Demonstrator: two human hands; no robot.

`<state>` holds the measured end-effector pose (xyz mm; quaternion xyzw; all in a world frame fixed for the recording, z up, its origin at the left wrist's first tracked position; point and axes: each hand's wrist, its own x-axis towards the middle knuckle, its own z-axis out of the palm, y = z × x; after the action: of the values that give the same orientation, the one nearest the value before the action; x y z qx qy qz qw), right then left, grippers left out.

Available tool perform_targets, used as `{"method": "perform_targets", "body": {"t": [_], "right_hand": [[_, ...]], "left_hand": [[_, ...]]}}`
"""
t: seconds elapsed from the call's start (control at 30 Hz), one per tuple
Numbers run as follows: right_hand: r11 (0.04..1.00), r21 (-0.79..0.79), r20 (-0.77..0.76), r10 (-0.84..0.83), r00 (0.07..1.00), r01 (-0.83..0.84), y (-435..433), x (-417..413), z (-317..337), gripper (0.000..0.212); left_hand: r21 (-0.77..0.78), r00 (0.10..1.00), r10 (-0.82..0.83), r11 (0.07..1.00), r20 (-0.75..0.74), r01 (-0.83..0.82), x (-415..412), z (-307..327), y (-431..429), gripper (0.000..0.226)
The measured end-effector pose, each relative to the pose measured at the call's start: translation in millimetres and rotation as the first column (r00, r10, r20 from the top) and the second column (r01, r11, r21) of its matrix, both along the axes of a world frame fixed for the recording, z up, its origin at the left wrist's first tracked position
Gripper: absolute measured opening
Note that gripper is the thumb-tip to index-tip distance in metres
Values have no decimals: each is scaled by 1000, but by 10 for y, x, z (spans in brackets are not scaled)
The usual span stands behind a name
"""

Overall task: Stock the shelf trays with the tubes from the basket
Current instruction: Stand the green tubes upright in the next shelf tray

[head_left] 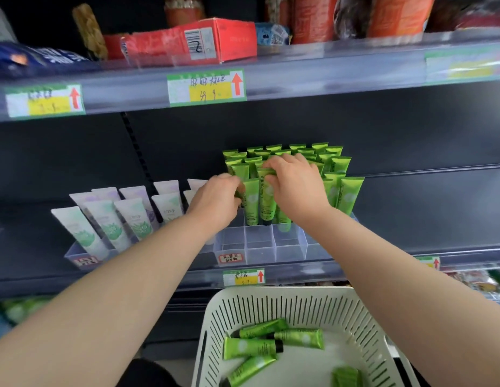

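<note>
the far rows of the clear tray [260, 247] are full of green tubes [341, 166]; the near row is bare. the right hand [294, 181] curls its fingers round the front tube [267, 203]. the left hand [215, 201] hides its fingers, so i cannot tell. some loose tubes [251, 348] lie in the basket [271, 292].

"Chamomile" printed along green tube [267, 202]

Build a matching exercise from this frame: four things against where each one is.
Things:
1 red box
2 white tubes
3 loose green tubes
4 right hand

Places:
A in the white basket
B on the upper shelf
C in the left tray
D gripping one of the standing green tubes in the right tray

Pairs: 1-B, 2-C, 3-A, 4-D
</note>
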<state>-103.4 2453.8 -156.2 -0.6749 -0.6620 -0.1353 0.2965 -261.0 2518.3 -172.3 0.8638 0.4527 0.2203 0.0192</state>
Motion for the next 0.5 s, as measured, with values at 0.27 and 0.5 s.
{"method": "perform_targets", "body": {"t": [0.27,0.5], "right_hand": [[985,-160,98,-51,994,67,386,-88,-140,30],[966,-223,223,-83,971,134,484,-70,-297,37]], "left_hand": [[-32,999,5,999,47,-3,-147,-78,-78,22],[-57,997,14,998,71,-9,-175,-175,-31,21]]}}
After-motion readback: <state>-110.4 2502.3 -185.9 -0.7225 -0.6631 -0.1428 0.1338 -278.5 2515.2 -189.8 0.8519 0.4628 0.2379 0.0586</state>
